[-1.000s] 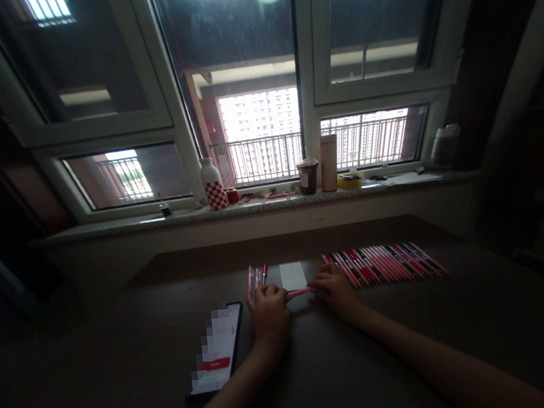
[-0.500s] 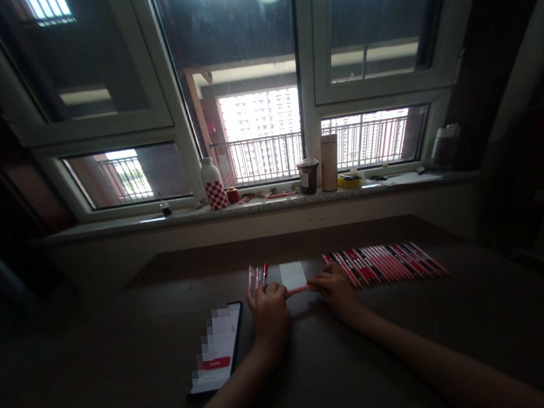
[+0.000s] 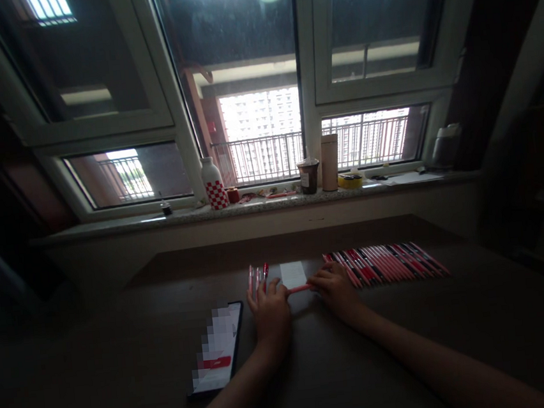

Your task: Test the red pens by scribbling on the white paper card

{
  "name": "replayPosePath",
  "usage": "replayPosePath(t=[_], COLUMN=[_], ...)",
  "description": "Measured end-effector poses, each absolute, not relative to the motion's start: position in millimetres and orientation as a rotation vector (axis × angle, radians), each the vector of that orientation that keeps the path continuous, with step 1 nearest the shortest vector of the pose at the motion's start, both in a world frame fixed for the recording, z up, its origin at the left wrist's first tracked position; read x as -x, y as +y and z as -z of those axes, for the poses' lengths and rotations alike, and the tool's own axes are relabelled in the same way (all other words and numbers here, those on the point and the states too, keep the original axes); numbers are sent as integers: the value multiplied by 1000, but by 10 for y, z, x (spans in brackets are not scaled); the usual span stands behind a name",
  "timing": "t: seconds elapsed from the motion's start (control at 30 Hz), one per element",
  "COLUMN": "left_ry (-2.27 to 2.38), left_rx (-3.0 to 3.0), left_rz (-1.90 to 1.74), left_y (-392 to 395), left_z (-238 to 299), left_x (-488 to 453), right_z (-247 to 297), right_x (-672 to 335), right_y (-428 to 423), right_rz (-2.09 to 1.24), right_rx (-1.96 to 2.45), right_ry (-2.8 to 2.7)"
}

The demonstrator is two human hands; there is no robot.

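A pink pen point(image 3: 300, 288) lies crosswise between my hands, low over the dark table point(image 3: 410, 344). My left hand point(image 3: 270, 313) is closed on its left end. My right hand point(image 3: 335, 289) pinches its right end. Just behind the pen lies a small white paper slip point(image 3: 293, 274). A few pens point(image 3: 257, 276) rest side by side beyond my left hand. A long row of several pink and red pens point(image 3: 386, 263) stretches to the right of my right hand.
A phone point(image 3: 216, 349) with a lit screen lies left of my left arm. The window sill point(image 3: 111, 227) behind the table carries a red-checked white bottle point(image 3: 213, 184), a dark cup point(image 3: 308, 176), a tall flask point(image 3: 329, 162) and a yellow tape roll point(image 3: 349, 181).
The pen and both hands have crept slightly away from me, toward the paper slip. Otherwise nothing has shifted.
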State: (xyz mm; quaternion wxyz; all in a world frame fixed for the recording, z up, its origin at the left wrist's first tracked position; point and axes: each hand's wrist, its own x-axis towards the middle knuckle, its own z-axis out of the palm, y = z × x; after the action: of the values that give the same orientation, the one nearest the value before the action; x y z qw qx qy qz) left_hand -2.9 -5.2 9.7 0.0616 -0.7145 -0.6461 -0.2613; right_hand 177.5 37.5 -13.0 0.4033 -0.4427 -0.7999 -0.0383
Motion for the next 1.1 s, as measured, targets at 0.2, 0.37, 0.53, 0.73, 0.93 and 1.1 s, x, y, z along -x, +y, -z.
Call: replayPosePath(t=[0.2, 0.37, 0.53, 0.73, 0.93, 1.1], left_ry=[-1898, -1907, -1904, -1925, -1953, -1958], left_rx=[2123, 2130, 2115, 2112, 2125, 2122], left_rz=[851, 854, 853, 832, 824, 853], left_y=[-31, -25, -18, -18, -8, -4], left_z=[-57, -44, -39, -36, -30, -15], left_x=[33, 47, 52, 56, 64, 66], right_z=[125, 113, 120, 124, 111, 97], right_x=[-1773, -1771, -1769, -1775, -1778, -1777], right_y=[365, 355, 363, 373, 354, 343], right_rz=[70, 53, 53, 57, 52, 42], right_rx=[1156, 1168, 1170, 1171, 1174, 1166], right_ry=[-2021, -2019, -2023, -2014, -2002, -1999])
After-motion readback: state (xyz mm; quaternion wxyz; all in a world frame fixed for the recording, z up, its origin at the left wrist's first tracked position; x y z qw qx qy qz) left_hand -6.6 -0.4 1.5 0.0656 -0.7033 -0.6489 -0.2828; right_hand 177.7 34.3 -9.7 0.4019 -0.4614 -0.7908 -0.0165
